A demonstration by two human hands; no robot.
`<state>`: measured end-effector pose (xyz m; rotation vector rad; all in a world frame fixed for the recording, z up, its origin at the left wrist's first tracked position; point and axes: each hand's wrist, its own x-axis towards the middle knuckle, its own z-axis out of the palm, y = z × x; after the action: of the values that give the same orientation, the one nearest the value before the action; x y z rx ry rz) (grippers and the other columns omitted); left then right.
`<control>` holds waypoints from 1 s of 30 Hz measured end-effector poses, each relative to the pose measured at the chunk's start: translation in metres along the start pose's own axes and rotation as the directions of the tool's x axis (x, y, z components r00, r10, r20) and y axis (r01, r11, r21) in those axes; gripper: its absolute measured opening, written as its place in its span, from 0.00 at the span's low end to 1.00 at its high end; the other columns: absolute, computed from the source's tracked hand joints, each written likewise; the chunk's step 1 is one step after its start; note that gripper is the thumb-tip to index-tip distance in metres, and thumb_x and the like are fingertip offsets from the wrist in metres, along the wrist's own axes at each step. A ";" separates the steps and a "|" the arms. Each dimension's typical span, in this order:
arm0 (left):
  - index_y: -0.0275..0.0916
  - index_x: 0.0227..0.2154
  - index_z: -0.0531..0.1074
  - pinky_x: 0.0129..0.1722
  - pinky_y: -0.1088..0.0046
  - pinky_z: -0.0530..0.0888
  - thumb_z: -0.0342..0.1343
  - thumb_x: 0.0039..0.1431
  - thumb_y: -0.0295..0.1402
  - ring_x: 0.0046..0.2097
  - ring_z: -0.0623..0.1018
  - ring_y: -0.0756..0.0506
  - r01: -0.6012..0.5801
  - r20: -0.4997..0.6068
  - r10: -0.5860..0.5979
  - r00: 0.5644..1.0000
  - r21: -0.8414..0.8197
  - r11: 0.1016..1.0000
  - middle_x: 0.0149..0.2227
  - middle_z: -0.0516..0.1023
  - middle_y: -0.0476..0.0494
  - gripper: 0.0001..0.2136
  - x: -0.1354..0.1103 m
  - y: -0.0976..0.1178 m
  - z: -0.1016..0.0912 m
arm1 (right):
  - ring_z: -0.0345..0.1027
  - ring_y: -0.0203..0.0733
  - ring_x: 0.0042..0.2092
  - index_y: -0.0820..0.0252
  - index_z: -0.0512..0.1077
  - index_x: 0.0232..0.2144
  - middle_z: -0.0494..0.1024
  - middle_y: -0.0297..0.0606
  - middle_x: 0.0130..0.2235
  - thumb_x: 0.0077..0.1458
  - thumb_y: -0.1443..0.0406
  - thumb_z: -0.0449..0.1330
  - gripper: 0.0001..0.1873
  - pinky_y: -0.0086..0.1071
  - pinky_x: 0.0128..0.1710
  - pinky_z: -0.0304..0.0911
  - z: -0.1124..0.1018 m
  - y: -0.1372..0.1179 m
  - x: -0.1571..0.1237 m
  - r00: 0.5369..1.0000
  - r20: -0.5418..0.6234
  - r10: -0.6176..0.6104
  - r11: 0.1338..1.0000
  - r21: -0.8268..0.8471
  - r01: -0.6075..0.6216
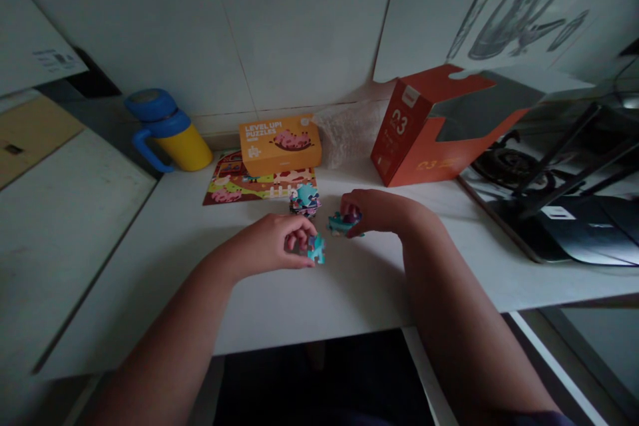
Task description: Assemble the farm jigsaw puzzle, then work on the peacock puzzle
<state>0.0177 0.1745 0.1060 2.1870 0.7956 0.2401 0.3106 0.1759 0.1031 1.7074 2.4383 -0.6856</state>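
near the middle of the bench [349, 293] my left hand [272, 243] pinches a teal puzzle piece [316, 250], a small pile of pieces [305, 200] sits just behind it, and my right hand [374, 211] grips a second piece [341, 222] against the top.

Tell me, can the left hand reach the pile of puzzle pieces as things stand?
Probably yes: the pile of puzzle pieces lies just beyond the left hand, nothing between them, though it already pinches a teal piece.
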 end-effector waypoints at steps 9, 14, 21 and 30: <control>0.41 0.45 0.74 0.32 0.72 0.67 0.71 0.54 0.42 0.32 0.78 0.46 0.176 0.147 -0.197 0.969 0.146 0.974 0.31 0.79 0.53 0.19 0.004 -0.020 0.010 | 0.78 0.50 0.45 0.56 0.79 0.49 0.84 0.41 0.47 0.46 0.58 0.79 0.28 0.34 0.40 0.65 -0.002 -0.020 -0.011 0.994 0.099 -0.043 0.999 -0.005 0.044; 0.41 0.42 0.74 0.30 0.71 0.66 0.72 0.52 0.44 0.32 0.78 0.45 0.213 0.118 -0.241 0.963 0.209 0.954 0.32 0.78 0.52 0.20 0.003 -0.016 0.007 | 0.78 0.52 0.46 0.57 0.79 0.50 0.83 0.44 0.49 0.45 0.59 0.79 0.29 0.36 0.43 0.66 -0.001 -0.034 -0.012 0.990 0.116 -0.080 0.994 -0.067 0.088; 0.41 0.42 0.75 0.31 0.71 0.65 0.73 0.51 0.44 0.33 0.78 0.44 0.211 0.100 -0.240 0.965 0.239 0.948 0.33 0.79 0.50 0.20 0.003 -0.013 0.007 | 0.78 0.52 0.45 0.56 0.79 0.48 0.84 0.42 0.47 0.46 0.62 0.78 0.25 0.35 0.40 0.65 -0.002 -0.046 -0.012 0.988 0.137 -0.071 0.997 -0.028 0.076; 0.42 0.43 0.75 0.30 0.71 0.65 0.72 0.52 0.44 0.33 0.78 0.45 0.192 0.093 -0.217 0.972 0.224 0.955 0.32 0.78 0.51 0.20 0.002 -0.014 0.007 | 0.78 0.53 0.47 0.56 0.79 0.49 0.83 0.43 0.49 0.47 0.59 0.78 0.27 0.36 0.42 0.65 0.003 -0.046 -0.010 0.990 0.130 -0.062 0.997 -0.032 0.066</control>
<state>0.0159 0.1779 0.0909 2.2715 1.0131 -0.0811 0.2724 0.1529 0.1178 1.5276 2.4108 -0.7292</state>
